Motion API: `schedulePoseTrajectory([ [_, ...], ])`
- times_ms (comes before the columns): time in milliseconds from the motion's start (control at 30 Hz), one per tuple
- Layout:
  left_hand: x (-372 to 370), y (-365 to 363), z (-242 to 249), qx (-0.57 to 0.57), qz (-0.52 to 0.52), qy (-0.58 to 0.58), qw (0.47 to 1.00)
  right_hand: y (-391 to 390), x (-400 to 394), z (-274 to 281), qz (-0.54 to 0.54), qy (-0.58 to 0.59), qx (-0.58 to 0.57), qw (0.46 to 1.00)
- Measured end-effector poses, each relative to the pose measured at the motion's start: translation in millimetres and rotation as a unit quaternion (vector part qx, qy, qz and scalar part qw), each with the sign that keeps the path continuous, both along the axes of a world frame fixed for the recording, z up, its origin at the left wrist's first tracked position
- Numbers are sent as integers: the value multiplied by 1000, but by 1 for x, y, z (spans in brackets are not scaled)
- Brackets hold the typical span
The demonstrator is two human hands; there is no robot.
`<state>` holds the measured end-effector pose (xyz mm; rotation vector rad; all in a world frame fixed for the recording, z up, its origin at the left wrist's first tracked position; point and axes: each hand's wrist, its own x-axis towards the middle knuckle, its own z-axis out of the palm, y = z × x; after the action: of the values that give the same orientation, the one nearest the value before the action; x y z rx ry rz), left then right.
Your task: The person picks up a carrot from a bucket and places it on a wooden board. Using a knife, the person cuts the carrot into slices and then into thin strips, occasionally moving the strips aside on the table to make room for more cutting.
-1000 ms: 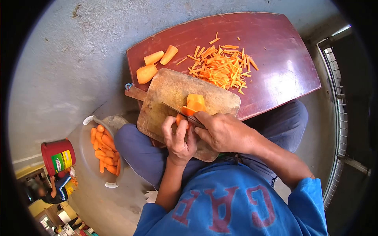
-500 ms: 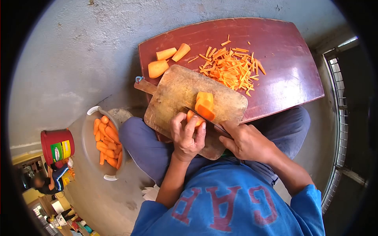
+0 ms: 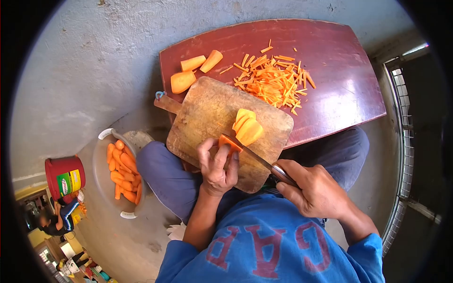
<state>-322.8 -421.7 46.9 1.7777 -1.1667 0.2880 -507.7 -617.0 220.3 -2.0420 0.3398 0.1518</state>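
My left hand (image 3: 216,167) pins a carrot piece (image 3: 227,142) on the worn wooden cutting board (image 3: 205,111), which rests on my lap and the table edge. My right hand (image 3: 315,191) grips a knife (image 3: 255,158) by its handle; the blade lies against the pinned piece. A few carrot slices (image 3: 247,128) lean together on the board just beyond the blade.
A dark red table (image 3: 330,70) carries a heap of carrot sticks (image 3: 271,80) and three carrot chunks (image 3: 192,70). A bowl of whole carrots (image 3: 121,174) and a red tub (image 3: 65,177) sit on the concrete floor at left. A metal grille (image 3: 403,141) runs along the right. Another person (image 3: 59,217) crouches far left.
The knife has drawn back toward me with my right hand. Another slice has come off the carrot piece and fallen against the slices on the board.
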Motion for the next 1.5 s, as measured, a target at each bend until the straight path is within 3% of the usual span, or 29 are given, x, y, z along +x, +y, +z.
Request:
schedulePoseTrajectory([
  [600,1,2,3,14,-2,-20,1000,-5,7,9,21,59,7,998],
  [933,1,4,0,18,3,-26,1000,3,60,-68,63,-20,-35,997],
  [1033,1,2,6,14,0,-29,999,1,62,-72,62,10,-48,997],
  [1133,0,0,5,12,3,-23,1000,-7,62,-83,34,-56,-18,998],
  [1167,1,0,5,11,0,-20,1000,-11,59,-81,19,-54,22,998],
  [1300,-3,9,3,23,9,-4,1000,-21,47,-39,14,9,-3,1000],
  [1400,-2,8,-6,13,15,0,1000,-17,31,-18,20,-38,-12,999],
  [1500,-3,7,-9,6,18,5,1000,-13,15,-12,20,-16,-7,1000],
])
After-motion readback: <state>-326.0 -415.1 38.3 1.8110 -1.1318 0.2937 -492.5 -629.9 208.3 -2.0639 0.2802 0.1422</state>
